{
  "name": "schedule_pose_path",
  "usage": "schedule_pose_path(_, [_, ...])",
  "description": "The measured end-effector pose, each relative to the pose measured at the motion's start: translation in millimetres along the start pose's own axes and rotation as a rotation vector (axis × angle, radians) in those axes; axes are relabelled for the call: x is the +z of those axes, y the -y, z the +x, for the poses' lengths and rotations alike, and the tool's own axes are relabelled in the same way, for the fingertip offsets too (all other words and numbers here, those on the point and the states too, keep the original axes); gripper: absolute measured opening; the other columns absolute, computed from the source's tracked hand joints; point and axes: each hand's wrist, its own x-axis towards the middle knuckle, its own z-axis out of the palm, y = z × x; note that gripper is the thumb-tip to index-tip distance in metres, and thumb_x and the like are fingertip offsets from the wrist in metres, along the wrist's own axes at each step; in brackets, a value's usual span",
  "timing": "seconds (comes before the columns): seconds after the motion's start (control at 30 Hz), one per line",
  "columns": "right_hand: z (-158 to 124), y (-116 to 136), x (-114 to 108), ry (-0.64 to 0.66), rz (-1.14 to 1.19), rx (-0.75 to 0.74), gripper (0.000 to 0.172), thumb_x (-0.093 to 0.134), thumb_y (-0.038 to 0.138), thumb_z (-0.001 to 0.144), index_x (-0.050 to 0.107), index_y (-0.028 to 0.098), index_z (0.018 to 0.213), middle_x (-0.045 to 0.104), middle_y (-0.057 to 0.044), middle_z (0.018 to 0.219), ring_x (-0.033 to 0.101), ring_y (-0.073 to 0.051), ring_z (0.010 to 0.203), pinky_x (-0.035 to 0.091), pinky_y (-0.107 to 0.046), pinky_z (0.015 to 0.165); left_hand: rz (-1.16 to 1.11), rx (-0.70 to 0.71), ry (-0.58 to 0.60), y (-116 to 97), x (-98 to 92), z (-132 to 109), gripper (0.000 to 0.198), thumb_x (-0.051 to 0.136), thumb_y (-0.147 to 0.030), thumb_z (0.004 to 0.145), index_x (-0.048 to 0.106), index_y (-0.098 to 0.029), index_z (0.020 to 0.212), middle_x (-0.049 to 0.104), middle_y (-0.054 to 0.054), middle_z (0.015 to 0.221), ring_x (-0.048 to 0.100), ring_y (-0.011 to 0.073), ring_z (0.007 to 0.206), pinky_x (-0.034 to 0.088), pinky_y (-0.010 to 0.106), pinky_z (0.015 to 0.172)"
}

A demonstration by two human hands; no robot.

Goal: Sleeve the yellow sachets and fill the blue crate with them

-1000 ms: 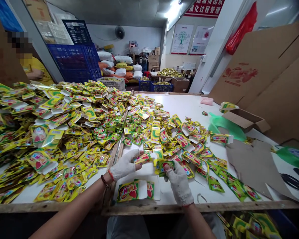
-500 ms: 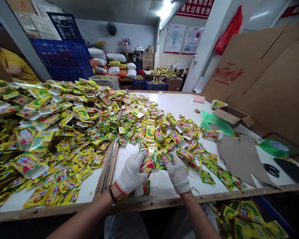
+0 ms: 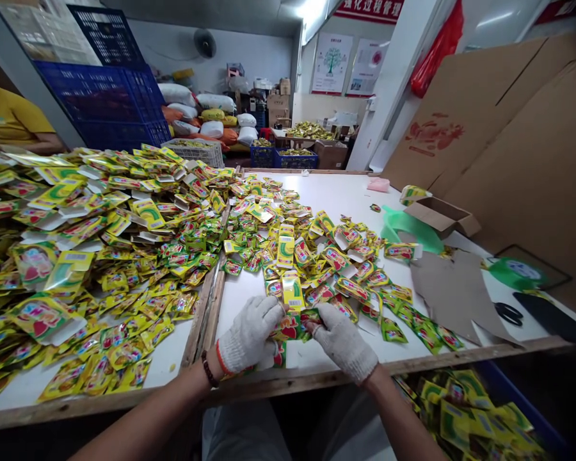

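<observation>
My left hand point(image 3: 250, 334), in a white knitted glove, grips a small yellow-green carton point(image 3: 288, 328) printed with red fruit. My right hand point(image 3: 344, 342), gloved alike, pinches a small green sachet point(image 3: 309, 317) at the carton's right end. Whether the sachet's tip is inside the carton I cannot tell. Under my left wrist another green and red packet point(image 3: 279, 356) shows in part near the table edge. Just beyond my hands, a yellow carton point(image 3: 292, 291) lies among loose cartons and sachets.
A large heap of cartons and sachets point(image 3: 100, 211) covers the left, behind a wooden divider point(image 3: 204, 320). At right lie a grey cardboard sheet point(image 3: 448, 291), black scissors point(image 3: 509, 314) and an open brown box point(image 3: 441, 216). A person in yellow point(image 3: 19, 121) sits far left.
My hands have drawn closer together, and the sachet now meets the carton's end. The whole view has shifted slightly.
</observation>
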Motion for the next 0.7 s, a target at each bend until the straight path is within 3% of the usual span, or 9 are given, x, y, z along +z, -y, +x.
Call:
schedule_pose_path(0.17, [-3,1,3,-0.065,-0.163,0.057,0.011,0.051,0.019,0.075,0.062,0.016,0.078,0.064,-0.008,0.079,0.056,-0.02,0.075,0.039,-0.027,0.067,0.001,0.002,-0.004,-10,9.8,0,0.053,0.051,-0.013,0.06,0.05,-0.016,0.112,0.052,0.011,0.108,0.045,0.0275,0.096,0.04,0.042,0.082])
schedule_pose_path(0.4, [-9,5,10,-0.204,0.012,0.119,0.013,0.047,0.021,0.074,0.058,0.016,0.07,0.062,-0.008,0.075,0.056,-0.019,0.072,0.042,-0.029,0.067,-0.074,-0.002,0.031,-18,9.9,7,0.055,0.05,-0.011,0.059,0.048,-0.015,0.113,0.053,0.011,0.108,0.046,0.0265,0.096,0.042,0.04,0.083])
schedule_pose_path(0.47, [-11,5,7,-0.125,0.188,0.232,0.014,0.046,0.023,0.074,0.057,0.016,0.069,0.06,-0.006,0.068,0.056,-0.018,0.064,0.043,-0.028,0.059,-0.096,0.0,0.032,-19,8.4,9,0.053,0.05,-0.011,0.06,0.048,-0.016,0.113,0.052,0.011,0.108,0.047,0.026,0.098,0.042,0.039,0.084])
schedule_pose_path(0.6, [-16,1,-8,0.257,0.644,0.367,0.023,0.049,0.035,0.074,0.059,0.016,0.084,0.06,0.0,0.061,0.057,-0.013,0.047,0.041,-0.021,0.039,-0.078,0.045,0.031,-16,10.1,8,0.057,0.05,-0.011,0.06,0.046,-0.017,0.118,0.051,0.011,0.109,0.046,0.027,0.1,0.042,0.042,0.085])
schedule_pose_path(0.7, [-26,-5,-19,0.354,0.817,0.438,0.028,0.053,0.041,0.073,0.055,0.016,0.083,0.055,0.005,0.047,0.05,-0.009,0.035,0.034,-0.014,0.031,-0.065,0.07,0.016,-16,13.0,8,0.057,0.05,-0.011,0.063,0.046,-0.017,0.119,0.05,0.011,0.11,0.045,0.027,0.101,0.041,0.041,0.085])
